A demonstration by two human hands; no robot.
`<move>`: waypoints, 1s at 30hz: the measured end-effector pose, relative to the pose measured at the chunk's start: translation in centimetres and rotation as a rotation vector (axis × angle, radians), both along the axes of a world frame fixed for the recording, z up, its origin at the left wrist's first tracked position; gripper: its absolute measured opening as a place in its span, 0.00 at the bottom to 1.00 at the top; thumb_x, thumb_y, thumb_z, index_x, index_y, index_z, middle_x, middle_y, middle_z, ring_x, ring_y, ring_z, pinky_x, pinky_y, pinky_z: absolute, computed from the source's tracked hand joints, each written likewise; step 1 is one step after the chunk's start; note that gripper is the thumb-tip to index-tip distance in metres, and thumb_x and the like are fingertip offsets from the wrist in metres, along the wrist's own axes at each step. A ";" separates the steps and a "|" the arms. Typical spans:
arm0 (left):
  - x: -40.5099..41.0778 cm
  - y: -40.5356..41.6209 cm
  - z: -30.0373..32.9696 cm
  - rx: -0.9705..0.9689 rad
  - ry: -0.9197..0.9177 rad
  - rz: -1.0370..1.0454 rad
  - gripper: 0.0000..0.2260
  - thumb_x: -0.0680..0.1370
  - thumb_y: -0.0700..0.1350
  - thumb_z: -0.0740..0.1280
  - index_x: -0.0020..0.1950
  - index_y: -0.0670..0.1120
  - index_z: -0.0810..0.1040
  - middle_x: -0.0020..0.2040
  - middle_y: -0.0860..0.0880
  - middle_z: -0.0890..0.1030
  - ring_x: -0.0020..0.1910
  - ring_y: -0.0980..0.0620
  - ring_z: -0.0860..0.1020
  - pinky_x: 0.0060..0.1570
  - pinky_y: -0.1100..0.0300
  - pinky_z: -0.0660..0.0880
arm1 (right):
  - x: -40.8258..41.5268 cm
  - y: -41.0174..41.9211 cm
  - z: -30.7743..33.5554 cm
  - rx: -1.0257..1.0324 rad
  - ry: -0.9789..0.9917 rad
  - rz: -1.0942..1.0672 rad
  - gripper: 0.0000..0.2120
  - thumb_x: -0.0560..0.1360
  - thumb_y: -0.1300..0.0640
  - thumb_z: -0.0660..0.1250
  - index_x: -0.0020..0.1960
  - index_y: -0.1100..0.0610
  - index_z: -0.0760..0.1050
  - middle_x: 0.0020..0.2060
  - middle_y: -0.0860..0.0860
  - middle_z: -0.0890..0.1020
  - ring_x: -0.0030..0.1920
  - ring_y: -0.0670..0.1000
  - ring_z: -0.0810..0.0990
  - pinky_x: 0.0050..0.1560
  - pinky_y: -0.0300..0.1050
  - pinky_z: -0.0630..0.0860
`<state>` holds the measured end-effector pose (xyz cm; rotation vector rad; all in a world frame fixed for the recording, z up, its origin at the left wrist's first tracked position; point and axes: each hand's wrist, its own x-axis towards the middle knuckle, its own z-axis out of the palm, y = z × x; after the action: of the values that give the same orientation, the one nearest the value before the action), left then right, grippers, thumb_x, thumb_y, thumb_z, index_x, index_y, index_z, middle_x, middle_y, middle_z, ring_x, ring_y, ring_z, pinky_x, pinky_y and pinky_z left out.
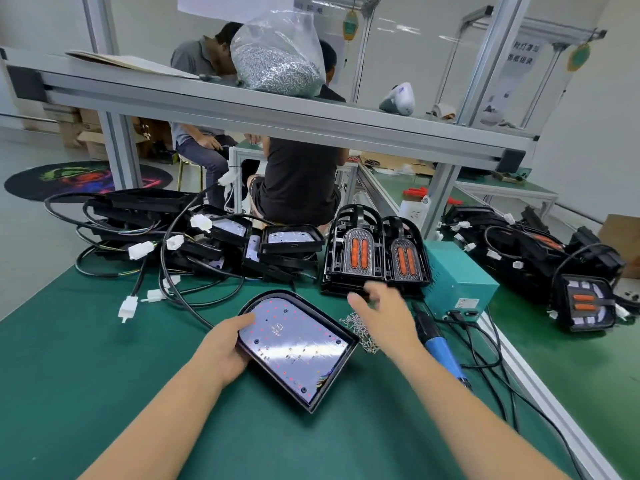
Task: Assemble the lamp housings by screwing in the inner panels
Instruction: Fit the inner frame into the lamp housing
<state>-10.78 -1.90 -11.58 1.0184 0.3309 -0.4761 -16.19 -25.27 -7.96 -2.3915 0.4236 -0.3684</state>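
A black lamp housing [298, 348] with a shiny white LED board inside lies on the green mat in front of me. My left hand [225, 344] grips its left edge, thumb on the rim. My right hand [377, 306] hovers above the mat with relaxed, spread fingers, just in front of two stacks of inner panels [375, 258] with orange lenses; it holds nothing. A small heap of loose screws [360, 329] lies right of the housing. The blue electric screwdriver [440, 344] rests on the mat under my right forearm.
Wired housings [194, 237] are piled at the back left, finished lamps [585, 299] at the right. A teal power box [457, 275] stands behind the screwdriver. A bag of screws [277, 60] sits on the shelf above. Two people sit beyond the bench.
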 end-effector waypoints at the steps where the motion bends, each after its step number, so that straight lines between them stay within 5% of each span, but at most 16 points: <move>1: 0.0 -0.1 0.0 -0.008 0.001 -0.005 0.09 0.81 0.38 0.60 0.57 0.35 0.75 0.51 0.39 0.81 0.46 0.42 0.80 0.42 0.50 0.74 | 1.3 -0.4 0.8 -0.052 -0.011 -0.024 0.30 0.76 0.40 0.66 0.72 0.54 0.67 0.67 0.55 0.72 0.67 0.55 0.69 0.64 0.52 0.68; 4: 0.1 0.0 0.1 -0.032 0.006 -0.010 0.09 0.81 0.40 0.61 0.53 0.36 0.77 0.50 0.40 0.82 0.46 0.43 0.80 0.40 0.50 0.74 | 4.9 -1.0 2.5 -0.171 0.045 -0.104 0.48 0.70 0.33 0.69 0.79 0.54 0.50 0.76 0.57 0.58 0.75 0.60 0.57 0.72 0.58 0.60; 10: 0.0 0.1 -0.1 -0.057 -0.005 -0.019 0.10 0.81 0.42 0.60 0.53 0.38 0.78 0.50 0.41 0.83 0.47 0.44 0.81 0.42 0.50 0.75 | 9.3 -0.6 1.8 -0.167 0.148 -0.228 0.60 0.63 0.29 0.72 0.79 0.52 0.41 0.78 0.61 0.49 0.77 0.62 0.50 0.75 0.58 0.51; 22: 0.0 0.0 -0.2 -0.151 -0.048 -0.015 0.13 0.82 0.46 0.59 0.52 0.40 0.79 0.44 0.44 0.85 0.47 0.45 0.80 0.45 0.50 0.74 | 10.6 -0.2 0.6 -0.152 -0.033 -0.298 0.53 0.68 0.42 0.75 0.79 0.55 0.45 0.74 0.62 0.59 0.71 0.64 0.63 0.67 0.58 0.66; 30: 0.1 0.1 -0.4 -0.143 -0.034 -0.014 0.13 0.82 0.46 0.59 0.53 0.40 0.79 0.46 0.43 0.85 0.47 0.45 0.81 0.43 0.49 0.74 | 10.6 0.9 0.4 -0.176 0.049 -0.276 0.63 0.62 0.26 0.70 0.79 0.56 0.40 0.78 0.59 0.48 0.77 0.61 0.52 0.74 0.60 0.54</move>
<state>-10.66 -1.85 -11.99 0.8898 0.2555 -0.4879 -5.55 -24.34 -7.53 -2.5205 0.7765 -0.4880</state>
